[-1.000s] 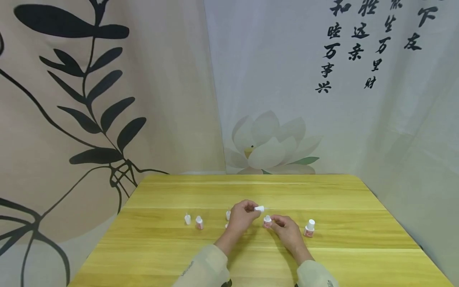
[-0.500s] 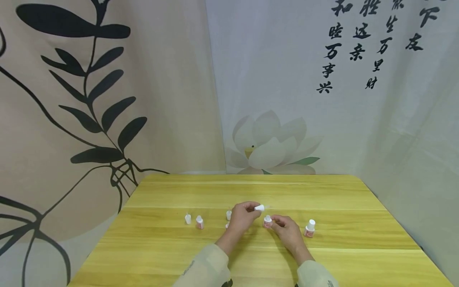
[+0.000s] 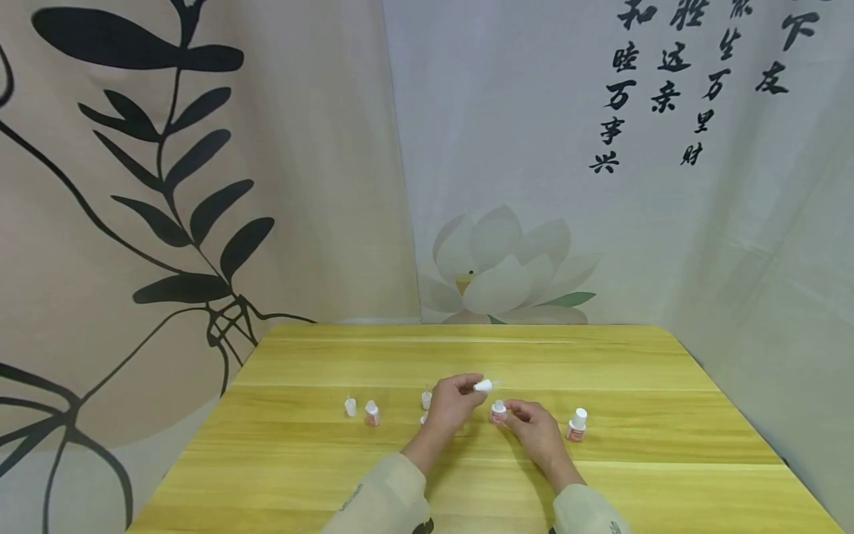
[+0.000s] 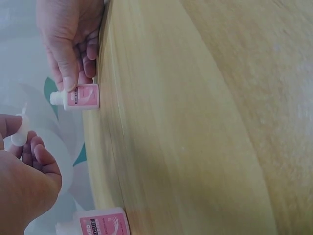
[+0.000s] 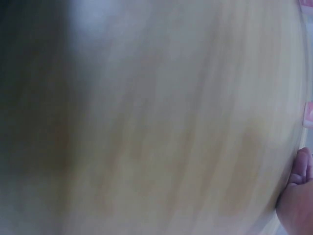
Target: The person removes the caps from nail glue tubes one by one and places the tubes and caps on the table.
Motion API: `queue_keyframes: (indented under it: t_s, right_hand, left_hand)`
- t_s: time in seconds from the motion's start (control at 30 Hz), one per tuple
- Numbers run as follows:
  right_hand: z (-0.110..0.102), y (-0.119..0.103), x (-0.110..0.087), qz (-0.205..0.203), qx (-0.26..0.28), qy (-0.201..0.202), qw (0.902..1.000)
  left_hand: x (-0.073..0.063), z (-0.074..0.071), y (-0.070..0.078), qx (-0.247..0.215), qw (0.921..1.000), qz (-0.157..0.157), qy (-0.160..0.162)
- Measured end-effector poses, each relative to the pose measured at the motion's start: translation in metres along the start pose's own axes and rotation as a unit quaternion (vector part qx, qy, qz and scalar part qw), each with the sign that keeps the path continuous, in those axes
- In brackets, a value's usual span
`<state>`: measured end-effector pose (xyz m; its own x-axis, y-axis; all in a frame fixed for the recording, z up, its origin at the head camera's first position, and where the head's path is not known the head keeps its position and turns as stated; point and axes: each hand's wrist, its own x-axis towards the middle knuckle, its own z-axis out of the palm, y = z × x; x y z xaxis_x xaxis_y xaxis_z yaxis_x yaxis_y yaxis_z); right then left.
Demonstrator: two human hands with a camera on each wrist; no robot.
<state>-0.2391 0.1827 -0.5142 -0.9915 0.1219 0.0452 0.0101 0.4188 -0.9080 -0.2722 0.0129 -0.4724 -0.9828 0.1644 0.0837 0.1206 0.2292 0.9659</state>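
Between thumb and fingers my left hand [image 3: 452, 406] pinches a white cap [image 3: 483, 386] with a thin brush or tip sticking out of it. The cap is held sideways, above and left of a small uncapped glue bottle [image 3: 497, 412]. That bottle stands upright on the table, and my right hand [image 3: 536, 430] grips its side. In the left wrist view the bottle's pink label [image 4: 84, 97] and bare white neck show under the right thumb. The cap [image 4: 20, 131] there is apart from the bottle. The right wrist view is mostly blurred tabletop, with a hand [image 5: 296, 200] at its edge.
Right of my right hand stands a capped glue bottle [image 3: 577, 425]. On the left are an uncapped bottle [image 3: 372, 413] and a loose cap [image 3: 350, 406]. Another cap [image 3: 426, 400] stands beside my left hand, which partly hides a further bottle [image 3: 423, 420]. The wooden table [image 3: 300, 475] ends at a curtain.
The cap in my left hand has shifted and tilted slightly, its thin tip now pointing a little upward to the right. My right hand and its bottle stay in place.
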Motion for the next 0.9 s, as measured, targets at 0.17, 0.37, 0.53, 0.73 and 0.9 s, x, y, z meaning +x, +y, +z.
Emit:
queue_keyframes:
  t_s: [0.17,0.37,0.53,0.73,0.9]
  right_hand:
    - [0.0001,0.0001,0.0002,-0.001,0.003,-0.002,1.0000]
    - [-0.0002,-0.0003,0.0003,-0.002,0.003,-0.006,1.0000]
    - [-0.0004,0.0004,0.0013,-0.002,0.001,-0.007,1.0000]
    - [-0.0006,0.0012,0.0017,-0.005,-0.005,-0.004,1.0000]
    - [-0.0005,0.0013,0.0016,-0.007,-0.005,-0.003,1.0000]
  left_hand:
    - [0.0007,0.0012,-0.0008,0.001,1.0000,-0.004,0.003]
    - [0.0008,0.0017,-0.0018,0.003,0.9999,-0.003,0.010]
    - [0.0014,0.0022,-0.0028,0.004,1.0000,-0.002,0.009]
    - [0.0019,0.0024,-0.0032,0.009,0.9999,0.005,0.007]
    - [0.0022,0.0020,-0.0034,0.009,0.9999,0.011,0.004]
